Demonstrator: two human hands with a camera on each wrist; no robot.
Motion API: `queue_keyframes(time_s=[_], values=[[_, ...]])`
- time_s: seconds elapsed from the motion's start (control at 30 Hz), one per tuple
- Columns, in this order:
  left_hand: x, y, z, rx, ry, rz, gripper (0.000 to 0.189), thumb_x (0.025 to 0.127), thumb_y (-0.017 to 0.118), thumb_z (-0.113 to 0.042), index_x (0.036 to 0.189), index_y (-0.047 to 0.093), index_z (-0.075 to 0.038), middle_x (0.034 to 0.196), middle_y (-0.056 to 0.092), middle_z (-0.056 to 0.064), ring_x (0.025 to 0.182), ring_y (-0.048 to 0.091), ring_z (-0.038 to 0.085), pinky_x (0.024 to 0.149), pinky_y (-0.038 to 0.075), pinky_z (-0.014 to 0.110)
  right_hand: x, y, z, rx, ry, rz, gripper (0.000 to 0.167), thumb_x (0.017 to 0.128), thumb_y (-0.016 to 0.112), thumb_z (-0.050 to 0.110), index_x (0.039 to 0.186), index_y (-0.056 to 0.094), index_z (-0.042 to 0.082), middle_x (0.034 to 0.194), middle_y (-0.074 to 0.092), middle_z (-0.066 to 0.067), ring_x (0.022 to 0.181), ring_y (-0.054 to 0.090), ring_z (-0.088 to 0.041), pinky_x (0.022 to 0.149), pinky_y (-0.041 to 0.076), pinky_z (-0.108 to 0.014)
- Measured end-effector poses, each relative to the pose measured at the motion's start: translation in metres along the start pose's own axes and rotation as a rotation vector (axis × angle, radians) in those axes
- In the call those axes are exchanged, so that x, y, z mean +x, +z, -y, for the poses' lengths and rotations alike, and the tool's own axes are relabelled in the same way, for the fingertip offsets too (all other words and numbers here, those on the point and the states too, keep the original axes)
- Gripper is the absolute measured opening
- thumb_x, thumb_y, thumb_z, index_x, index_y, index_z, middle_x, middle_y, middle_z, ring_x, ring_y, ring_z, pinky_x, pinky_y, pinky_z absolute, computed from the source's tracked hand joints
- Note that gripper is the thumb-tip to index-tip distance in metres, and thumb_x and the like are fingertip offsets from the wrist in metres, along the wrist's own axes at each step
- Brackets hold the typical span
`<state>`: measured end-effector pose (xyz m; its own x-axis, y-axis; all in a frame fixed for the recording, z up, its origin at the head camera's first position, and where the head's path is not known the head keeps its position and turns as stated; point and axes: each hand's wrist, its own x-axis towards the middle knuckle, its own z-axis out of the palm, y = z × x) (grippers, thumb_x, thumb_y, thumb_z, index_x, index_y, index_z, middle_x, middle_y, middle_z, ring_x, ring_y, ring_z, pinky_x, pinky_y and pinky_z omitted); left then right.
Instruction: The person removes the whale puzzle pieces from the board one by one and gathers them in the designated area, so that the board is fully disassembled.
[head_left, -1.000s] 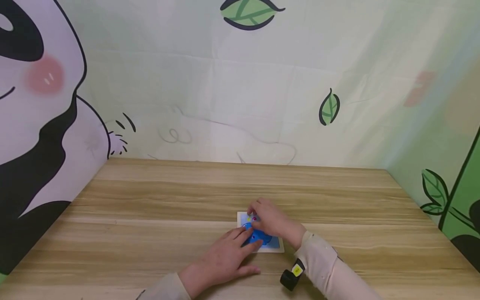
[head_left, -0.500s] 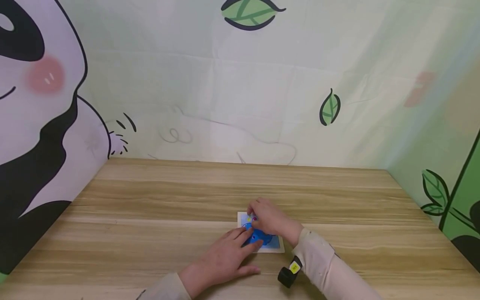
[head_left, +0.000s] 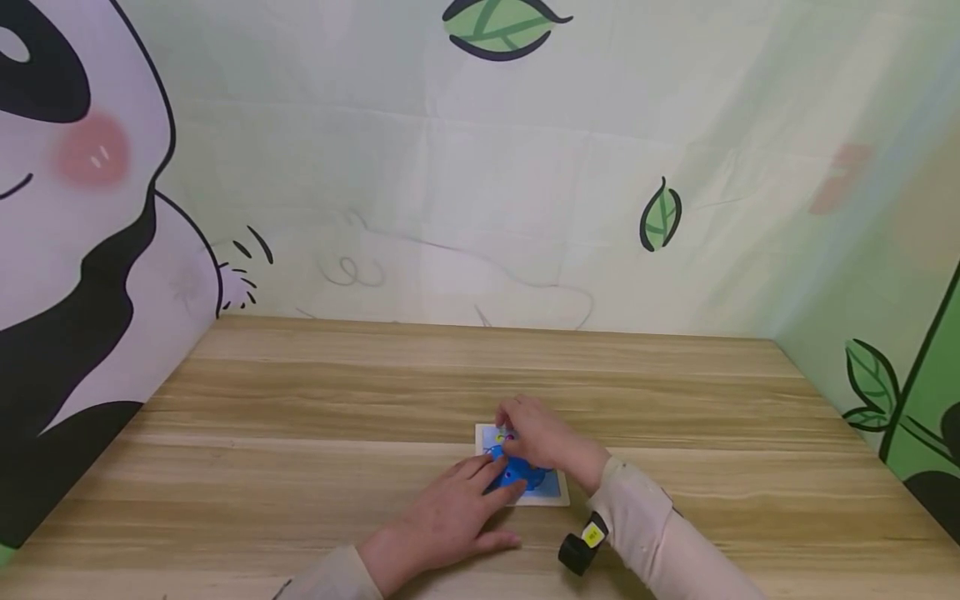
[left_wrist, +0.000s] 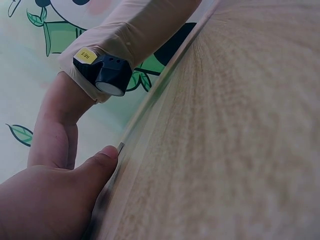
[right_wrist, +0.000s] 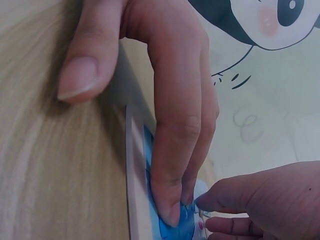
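A small square picture puzzle [head_left: 555,492] with a pale rim and a blue whale-like animal lies flat on the table. My left hand [head_left: 438,517] rests over its near-left side. In the right wrist view, the left fingers [right_wrist: 172,150] reach down straight and their tips press on the blue part, while the thumb stands apart. At the puzzle's far-left corner, my right hand [head_left: 543,437] has curled fingers, with thumb and fingertips around a pale blue puzzle piece [right_wrist: 200,189] beside the left fingertips. Hands hide much of the picture. The left wrist view shows the left thumb [left_wrist: 102,162] near the table.
The wood-grain table [head_left: 300,383] stretches around the puzzle. Behind it stands a printed wall [head_left: 487,167] with leaves, and a panda [head_left: 97,167] is at the left. A black wrist camera [head_left: 577,554] hangs below the right sleeve.
The right hand shifts very slightly at the puzzle's far-left corner, and its wrist and camera move a little. The left hand and the puzzle stay in place.
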<state>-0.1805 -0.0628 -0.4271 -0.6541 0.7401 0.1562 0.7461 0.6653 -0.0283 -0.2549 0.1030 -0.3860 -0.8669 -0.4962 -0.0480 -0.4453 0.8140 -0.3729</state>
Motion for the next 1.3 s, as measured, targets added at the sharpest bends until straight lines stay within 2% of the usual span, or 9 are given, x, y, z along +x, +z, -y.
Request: queue_keyframes(time_s=[0.23,0.5,0.73,0.9,1.1,1.3], values=[[0.000,0.000,0.000,-0.008,0.001,-0.004,0.062,0.094,0.038,-0.064,0.140,0.051,-0.024,0.146,0.048,0.010,0.134,0.045,0.026,0.111,0.039,0.040,-0.001,0.000,-0.002,0.062,-0.052,-0.068,0.013,0.087,0.067,0.006,0.098,0.060,0.004,0.092,0.061,-0.008,0.081,0.053,-0.018,0.075,0.050,-0.034],[0.000,-0.001,0.000,-0.005,-0.005,0.016,0.062,0.094,0.039,-0.064,0.140,0.051,-0.024,0.147,0.048,0.010,0.136,0.044,0.026,0.112,0.039,0.040,-0.003,0.001,-0.003,0.121,-0.008,-0.097,0.008,0.089,0.065,0.007,0.096,0.060,0.007,0.088,0.062,-0.005,0.075,0.055,-0.014,0.068,0.050,-0.028],[0.002,-0.001,-0.002,0.008,-0.009,0.018,0.062,0.094,0.039,-0.064,0.140,0.051,-0.025,0.145,0.049,0.009,0.135,0.044,0.026,0.112,0.038,0.040,0.000,0.002,-0.007,0.127,0.009,-0.150,0.005,0.089,0.065,0.006,0.090,0.061,0.009,0.081,0.062,-0.002,0.073,0.054,-0.013,0.070,0.050,-0.028],[0.002,-0.001,-0.003,0.010,-0.016,0.011,0.062,0.093,0.040,-0.064,0.139,0.052,-0.024,0.145,0.050,0.009,0.134,0.045,0.026,0.111,0.040,0.040,0.001,0.001,-0.009,0.171,-0.015,-0.151,0.006,0.089,0.066,0.005,0.087,0.061,0.009,0.080,0.063,-0.001,0.074,0.055,-0.011,0.069,0.049,-0.026],[0.001,0.001,-0.003,0.027,-0.013,-0.014,0.062,0.093,0.041,-0.064,0.139,0.052,-0.024,0.144,0.050,0.009,0.134,0.046,0.026,0.110,0.040,0.039,0.000,-0.003,-0.012,0.266,-0.067,-0.125,0.003,0.090,0.063,0.004,0.091,0.062,0.002,0.079,0.064,-0.003,0.071,0.056,-0.009,0.066,0.048,-0.020],[0.002,0.000,-0.002,-0.006,-0.023,0.028,0.063,0.094,0.037,-0.065,0.141,0.050,-0.025,0.147,0.047,0.008,0.136,0.044,0.026,0.111,0.039,0.041,-0.003,-0.010,-0.012,0.280,-0.071,-0.111,0.004,0.092,0.061,0.004,0.093,0.064,0.005,0.081,0.064,-0.003,0.072,0.056,-0.008,0.068,0.049,-0.020]])
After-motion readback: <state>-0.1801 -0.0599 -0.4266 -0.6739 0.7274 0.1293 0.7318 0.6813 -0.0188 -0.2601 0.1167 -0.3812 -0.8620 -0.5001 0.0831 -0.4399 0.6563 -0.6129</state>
